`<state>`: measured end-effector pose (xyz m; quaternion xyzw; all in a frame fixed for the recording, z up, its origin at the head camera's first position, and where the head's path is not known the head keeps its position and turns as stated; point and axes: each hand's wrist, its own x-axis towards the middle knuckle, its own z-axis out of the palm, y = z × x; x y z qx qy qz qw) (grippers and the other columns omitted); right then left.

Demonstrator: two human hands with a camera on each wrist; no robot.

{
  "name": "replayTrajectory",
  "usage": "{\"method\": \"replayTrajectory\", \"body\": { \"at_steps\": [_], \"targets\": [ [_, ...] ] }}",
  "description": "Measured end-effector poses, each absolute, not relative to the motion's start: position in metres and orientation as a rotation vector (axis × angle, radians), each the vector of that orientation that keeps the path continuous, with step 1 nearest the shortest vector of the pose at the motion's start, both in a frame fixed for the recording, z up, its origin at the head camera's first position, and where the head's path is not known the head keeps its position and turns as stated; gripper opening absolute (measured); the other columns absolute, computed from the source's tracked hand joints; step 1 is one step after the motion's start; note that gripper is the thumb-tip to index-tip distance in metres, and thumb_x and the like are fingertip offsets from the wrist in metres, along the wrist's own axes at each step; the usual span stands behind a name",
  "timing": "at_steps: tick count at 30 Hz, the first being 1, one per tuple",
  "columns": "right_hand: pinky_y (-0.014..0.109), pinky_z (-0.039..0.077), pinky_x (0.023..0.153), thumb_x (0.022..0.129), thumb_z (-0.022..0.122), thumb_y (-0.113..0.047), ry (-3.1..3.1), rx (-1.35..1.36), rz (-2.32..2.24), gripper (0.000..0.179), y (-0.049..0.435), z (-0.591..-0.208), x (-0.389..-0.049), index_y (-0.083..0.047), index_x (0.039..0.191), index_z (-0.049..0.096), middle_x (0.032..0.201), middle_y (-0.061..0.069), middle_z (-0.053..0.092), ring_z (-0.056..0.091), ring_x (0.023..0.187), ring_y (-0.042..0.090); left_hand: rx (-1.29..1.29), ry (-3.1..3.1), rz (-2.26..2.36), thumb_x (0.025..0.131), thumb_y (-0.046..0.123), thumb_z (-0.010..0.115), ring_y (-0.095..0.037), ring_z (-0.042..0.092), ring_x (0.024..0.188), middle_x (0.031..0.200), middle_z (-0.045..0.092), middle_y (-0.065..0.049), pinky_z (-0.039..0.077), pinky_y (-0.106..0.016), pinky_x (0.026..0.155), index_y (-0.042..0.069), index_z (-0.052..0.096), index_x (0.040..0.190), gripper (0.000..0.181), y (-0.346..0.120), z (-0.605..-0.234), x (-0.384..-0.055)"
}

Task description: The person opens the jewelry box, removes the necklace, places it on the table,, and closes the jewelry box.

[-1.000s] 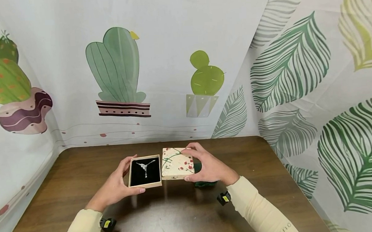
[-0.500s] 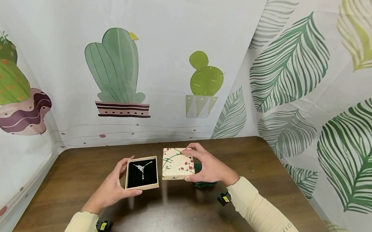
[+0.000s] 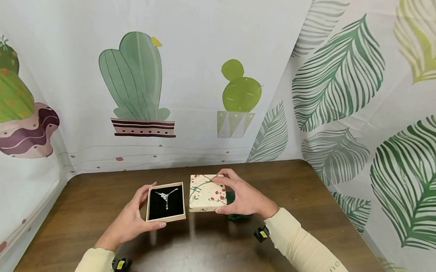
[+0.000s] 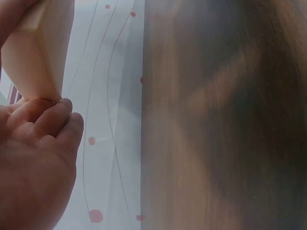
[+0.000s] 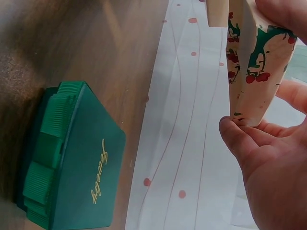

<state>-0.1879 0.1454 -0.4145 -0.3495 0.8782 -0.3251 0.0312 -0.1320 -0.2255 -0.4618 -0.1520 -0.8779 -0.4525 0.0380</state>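
Gripping one necklace box (image 3: 173, 218) with left fingers (image 4: 53, 119), one flowered lid (image 3: 205, 194) with right fingers (image 5: 237, 139).

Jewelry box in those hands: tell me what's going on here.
A person holds an open jewelry box in the left hand, with a silver-coloured necklace lying on its black insert. The right hand grips the floral lid. Lid and box are held side by side, slightly apart, above the wooden table. A green gift box sits on the table near the right hand.
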Motion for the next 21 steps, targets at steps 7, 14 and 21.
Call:
{"method": "replayTrajectory", "body": {
  "at_steps": [7, 14, 21],
  "targets": [
    [0.039, 0.053, 0.104, 0.079, 0.091, -0.034, 2.706, -1.117, -1.001, 0.079, 0.1439, -0.4187, -0.1872, -0.016, 0.147, 0.056, 0.152, 0.006, 0.042, 0.056, 0.123, 0.019, -0.474, -2.691, -1.366, 0.067, 0.038, 0.100, 0.017, 0.046, 0.128, 0.156, 0.056, -0.003, 0.038, -0.008, 0.098, 0.019, 0.034, 0.155, 0.112, -0.2271, -0.4619, -0.1308],
    [0.038, 0.052, 0.102, 0.078, 0.092, -0.034, 2.726, -1.123, -0.965, 0.080, 0.1417, -0.4214, -0.1857, -0.017, 0.147, 0.057, 0.150, 0.005, 0.042, 0.055, 0.124, 0.019, -0.477, -2.688, -1.352, 0.067, 0.037, 0.100, 0.014, 0.050, 0.121, 0.158, 0.053, -0.004, 0.043, -0.013, 0.095, 0.016, 0.034, 0.156, 0.113, -0.2279, -0.4617, -0.1303],
    [0.037, 0.052, 0.102, 0.078, 0.091, -0.034, 2.735, -1.141, -0.950, 0.079, 0.1404, -0.4241, -0.1858, -0.017, 0.147, 0.056, 0.150, 0.006, 0.042, 0.056, 0.123, 0.019, -0.483, -2.685, -1.340, 0.066, 0.035, 0.100, 0.013, 0.052, 0.120, 0.157, 0.054, -0.009, 0.045, -0.016, 0.095, 0.013, 0.034, 0.156, 0.115, -0.2288, -0.4605, -0.1293]
  ]
}}
